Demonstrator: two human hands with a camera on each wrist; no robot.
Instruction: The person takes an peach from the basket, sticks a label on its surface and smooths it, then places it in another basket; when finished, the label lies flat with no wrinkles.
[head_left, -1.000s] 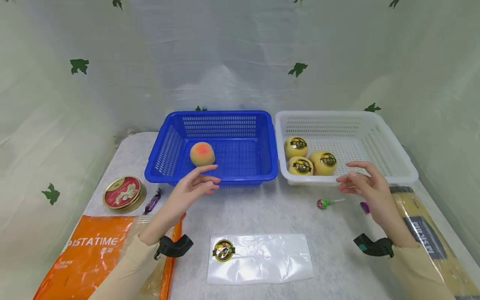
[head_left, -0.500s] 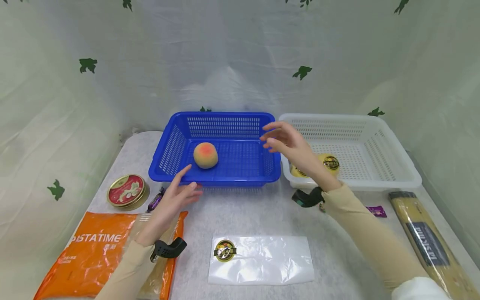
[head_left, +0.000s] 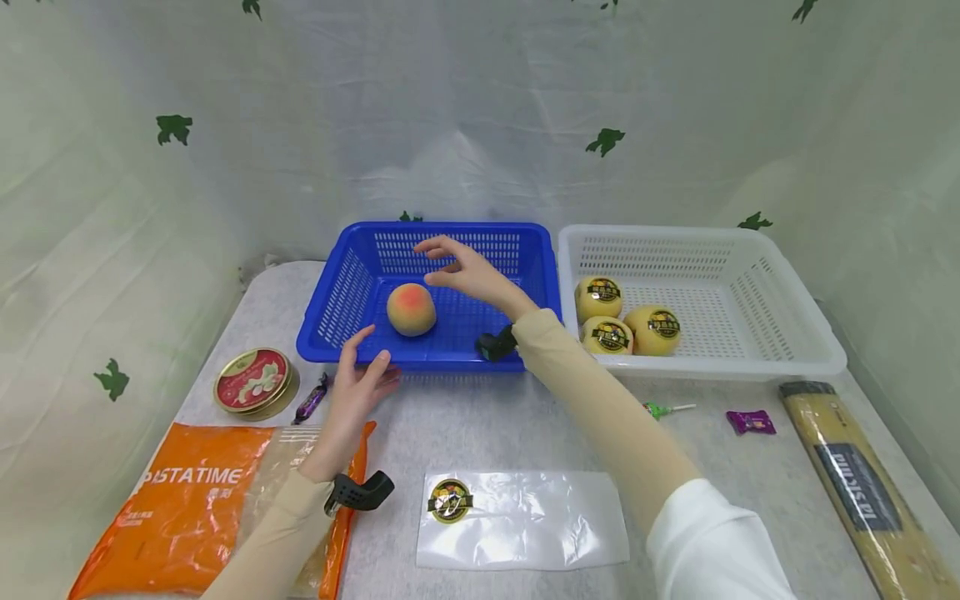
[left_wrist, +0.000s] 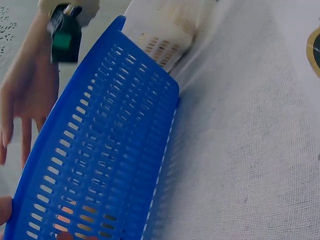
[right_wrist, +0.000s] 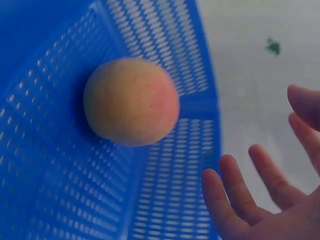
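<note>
A peach [head_left: 411, 310] with a red blush sits in the left part of the blue basket [head_left: 450, 365]. My left hand [head_left: 354, 392] is at the basket's front rim, index finger reaching over the edge and the other fingers outside the front wall. In the left wrist view, fingertips [left_wrist: 75, 236] show low against the basket wall. Over the basket, just behind and right of the peach, hangs my right hand [head_left: 474, 273], its fingers loosely bent and holding nothing. The right wrist view shows the peach [right_wrist: 131, 101] apart from the spread fingers [right_wrist: 240, 197].
Beside the blue basket stands a white basket [head_left: 750, 367] with several yellow labelled fruits [head_left: 652, 330]. Round tins [head_left: 255, 382], a purple candy [head_left: 310, 400] and an orange pasta bag [head_left: 187, 508] lie left. A clear bag [head_left: 525, 525], lollipop [head_left: 660, 409] and spaghetti pack [head_left: 862, 492] lie elsewhere.
My right hand has swung left from the white basket's front to above the blue basket. My left hand has shifted slightly left and down to the front rim. The peach stays put.
</note>
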